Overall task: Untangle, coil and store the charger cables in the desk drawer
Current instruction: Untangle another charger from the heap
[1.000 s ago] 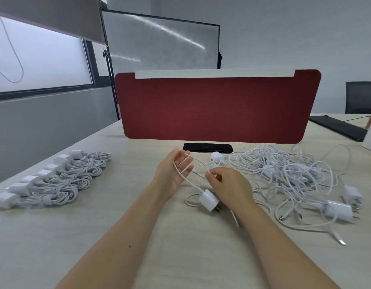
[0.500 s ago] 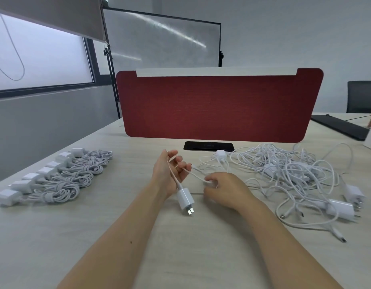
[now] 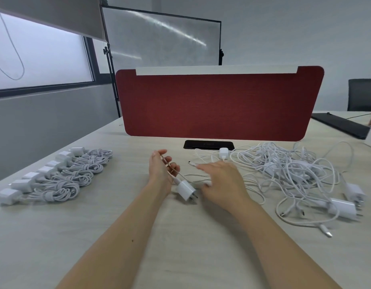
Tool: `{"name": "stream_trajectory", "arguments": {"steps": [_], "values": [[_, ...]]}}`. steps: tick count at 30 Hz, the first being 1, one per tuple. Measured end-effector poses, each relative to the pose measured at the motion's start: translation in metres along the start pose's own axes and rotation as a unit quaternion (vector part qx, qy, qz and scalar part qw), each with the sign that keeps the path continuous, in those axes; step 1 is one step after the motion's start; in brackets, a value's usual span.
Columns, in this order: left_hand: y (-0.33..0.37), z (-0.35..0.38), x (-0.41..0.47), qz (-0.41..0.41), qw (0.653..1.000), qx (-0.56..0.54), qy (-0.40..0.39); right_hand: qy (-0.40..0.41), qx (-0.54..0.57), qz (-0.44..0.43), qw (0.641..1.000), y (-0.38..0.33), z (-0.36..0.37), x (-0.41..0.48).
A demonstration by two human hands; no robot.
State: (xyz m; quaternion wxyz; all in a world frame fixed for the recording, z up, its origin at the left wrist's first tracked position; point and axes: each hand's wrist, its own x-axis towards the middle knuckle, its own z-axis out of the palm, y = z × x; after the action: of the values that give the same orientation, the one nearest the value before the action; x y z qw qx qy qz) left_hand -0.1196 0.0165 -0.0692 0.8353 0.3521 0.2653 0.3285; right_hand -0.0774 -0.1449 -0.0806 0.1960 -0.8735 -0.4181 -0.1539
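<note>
Head view. Left hand (image 3: 162, 171) mid-desk, palm turned inward, fingers curled round a white cable (image 3: 196, 175). The cable's plug (image 3: 185, 190) lies on the desk (image 3: 180, 236) beside the wrist. Right hand (image 3: 221, 182) flat, fingers spread, blurred, gripping nothing. Tangled pile (image 3: 288, 172) toward the right edge. Coiled chargers (image 3: 61, 178) in a row along the left edge.

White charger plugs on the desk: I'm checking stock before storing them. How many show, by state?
Plugs on coiled white cable bundles, left row: 7
Square white plug hanging on the cable held by the left hand: 1
Plugs at the tangled white cable pile: 3
Total: 11 visible; the pile may hide more.
</note>
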Motion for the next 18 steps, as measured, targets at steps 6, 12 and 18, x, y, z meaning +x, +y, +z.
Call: {"name": "stream_trajectory", "arguments": {"steps": [6,12,18], "values": [[0.006,-0.004,0.003,0.017,1.000,-0.018,0.012,-0.095,0.068,0.039,0.992,-0.007,0.009,-0.002],[0.007,-0.009,0.008,0.082,0.993,0.039,0.073,-0.065,0.097,0.096,0.989,0.017,-0.002,-0.001],[0.010,-0.016,0.014,0.025,0.997,0.048,0.054,0.041,0.294,0.031,0.954,0.010,-0.003,-0.001]]}}
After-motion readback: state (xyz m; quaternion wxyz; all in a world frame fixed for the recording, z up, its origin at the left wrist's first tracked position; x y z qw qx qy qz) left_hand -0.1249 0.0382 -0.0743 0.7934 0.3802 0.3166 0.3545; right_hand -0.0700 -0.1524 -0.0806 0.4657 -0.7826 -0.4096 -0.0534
